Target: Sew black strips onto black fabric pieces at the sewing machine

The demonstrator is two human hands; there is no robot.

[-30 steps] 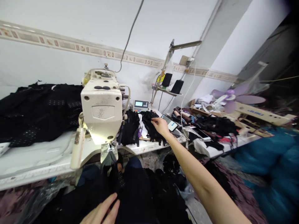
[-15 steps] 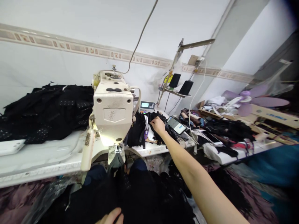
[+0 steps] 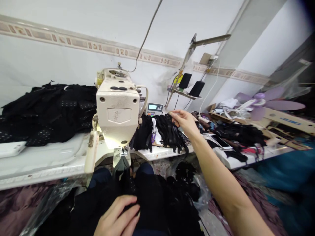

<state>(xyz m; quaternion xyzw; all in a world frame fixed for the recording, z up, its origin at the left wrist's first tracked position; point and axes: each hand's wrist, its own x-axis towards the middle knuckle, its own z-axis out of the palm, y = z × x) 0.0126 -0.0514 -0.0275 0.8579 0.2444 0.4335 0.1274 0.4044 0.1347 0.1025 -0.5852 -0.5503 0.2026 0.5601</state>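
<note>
My right hand (image 3: 184, 122) reaches across the table to the far end of a bundle of black fabric strips (image 3: 167, 132). Thumb and forefinger are pinched together at the strips' upper edge, seemingly on a strip end. My left hand (image 3: 119, 216) hovers low over the black fabric (image 3: 152, 206) on my lap, its fingers loosely bent and apart, with no held thing visible. From the lap, a dark cloth piece (image 3: 122, 165) runs up under the presser foot of the sewing machine (image 3: 118, 114).
A heap of black fabric (image 3: 54, 111) lies left on the white table (image 3: 56, 167). Two black thread cones (image 3: 197, 89) stand behind the strips, near a control panel (image 3: 155, 107). At right are a phone (image 3: 221, 141), mixed cloth, a purple fan (image 3: 258, 98) and another machine (image 3: 290, 123).
My right hand has moved right along the strips to their far edge and now covers the phone beside them. My left hand has come up further into view.
</note>
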